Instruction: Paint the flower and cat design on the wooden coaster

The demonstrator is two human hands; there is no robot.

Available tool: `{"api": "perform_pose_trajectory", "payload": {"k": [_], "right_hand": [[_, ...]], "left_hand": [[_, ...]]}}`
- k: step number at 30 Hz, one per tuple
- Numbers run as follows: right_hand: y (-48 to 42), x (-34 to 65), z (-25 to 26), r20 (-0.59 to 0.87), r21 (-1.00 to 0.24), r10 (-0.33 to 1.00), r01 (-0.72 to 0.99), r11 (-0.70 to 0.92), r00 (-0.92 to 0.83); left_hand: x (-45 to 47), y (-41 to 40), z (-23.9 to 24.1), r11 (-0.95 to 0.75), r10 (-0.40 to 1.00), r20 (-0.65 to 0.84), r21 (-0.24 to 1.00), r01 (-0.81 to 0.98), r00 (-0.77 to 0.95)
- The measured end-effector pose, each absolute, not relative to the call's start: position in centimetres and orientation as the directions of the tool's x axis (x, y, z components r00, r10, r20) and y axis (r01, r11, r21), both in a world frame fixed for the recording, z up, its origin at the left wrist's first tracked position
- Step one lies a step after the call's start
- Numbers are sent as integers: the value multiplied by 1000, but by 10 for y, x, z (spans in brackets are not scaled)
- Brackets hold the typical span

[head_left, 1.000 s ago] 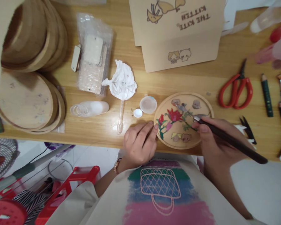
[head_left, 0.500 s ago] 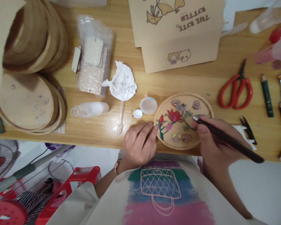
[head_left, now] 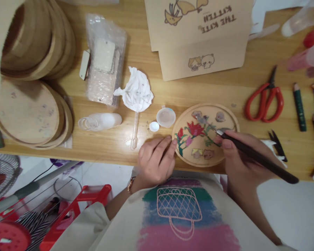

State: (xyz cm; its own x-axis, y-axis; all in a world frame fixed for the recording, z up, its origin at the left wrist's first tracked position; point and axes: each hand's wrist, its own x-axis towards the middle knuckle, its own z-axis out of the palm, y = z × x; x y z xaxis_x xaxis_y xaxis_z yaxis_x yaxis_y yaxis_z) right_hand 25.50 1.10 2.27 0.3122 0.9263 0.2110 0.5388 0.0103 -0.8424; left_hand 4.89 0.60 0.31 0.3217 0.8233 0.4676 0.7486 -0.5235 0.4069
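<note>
A round wooden board (head_left: 184, 158) with a raised rim lies near the table's front edge. It bears painted red flowers (head_left: 195, 129) with green leaves and several small animal pictures. My right hand (head_left: 239, 157) is closed around a dark-handled tool (head_left: 259, 156) with a metal collar and a thin metal tip. That tip hovers over the board by the flowers and a grey animal picture; whether it touches cannot be made out. My left hand (head_left: 157, 158) lies on the table edge, fingers loosely bent and fingertips against the board's left rim. Its thumb is hidden.
Left of the board are a small open cup (head_left: 165, 117), a white cap (head_left: 154, 126), a pipette (head_left: 134, 137), crumpled tissue (head_left: 137, 90) and a bottle (head_left: 104, 121). Red-handled pliers (head_left: 264, 103), pencils (head_left: 299, 108) and black tweezers (head_left: 278, 144) lie right. Wooden containers (head_left: 26, 113) stand far left.
My right hand has drawn the tool slightly to the right, so its tip sits a little farther from the grey animal picture. My left hand and the board have stayed put.
</note>
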Motion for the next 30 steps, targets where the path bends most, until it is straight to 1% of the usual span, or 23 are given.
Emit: {"api": "perform_pose_trajectory", "payload": {"k": [3, 8, 12, 26, 30], "right_hand": [[12, 255, 22, 224, -844, 929, 535, 34, 295], [12, 255, 22, 189, -848, 932, 530, -4, 310], [11, 258, 21, 222, -838, 936, 544, 40, 273], [11, 258, 21, 230, -837, 939, 544, 57, 255], [8, 261, 22, 218, -850, 933, 526, 37, 287]], "left_hand": [[48, 6, 4, -529, 820, 467, 400, 749, 329], [48, 6, 4, -525, 823, 461, 395, 754, 332], [48, 6, 4, -525, 823, 463, 395, 754, 330], [49, 6, 4, -525, 824, 461, 400, 751, 331], [48, 5, 3, -524, 826, 455, 404, 749, 332]]}}
